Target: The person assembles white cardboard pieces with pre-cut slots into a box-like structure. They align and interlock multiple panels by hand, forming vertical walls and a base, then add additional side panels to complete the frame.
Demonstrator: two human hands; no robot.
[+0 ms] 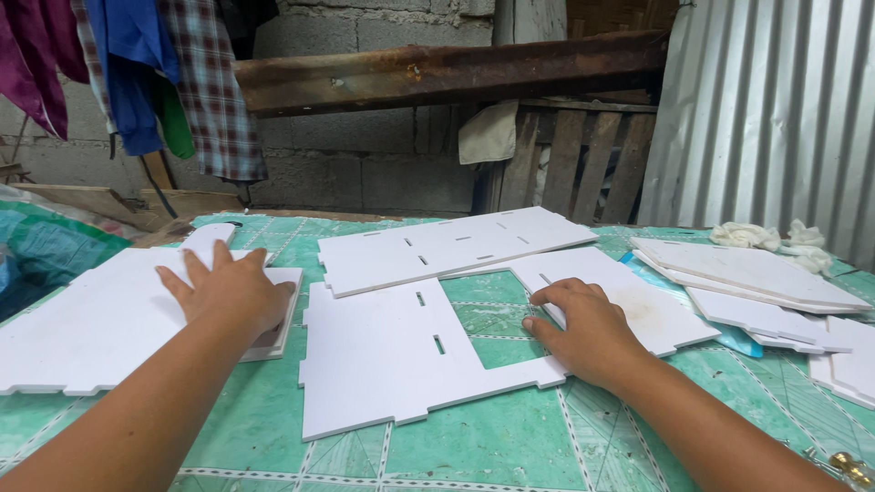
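Foam-board panel (401, 364) with slots and a cutout sits mid-table (474, 446); right hand (583, 333) curls on its cutout edge, left hand (230, 293) flat and open on the left stack (82, 333). Probably light, stiff, dent-prone, so grab the edges.

Two bare forearms, no sleeves in view up to frame edge. Left hand (232, 292) & right hand (583, 328): no gloves, rings, watch or wristbands. Nails short, unpainted. No marks or tattoos visible on either arm.
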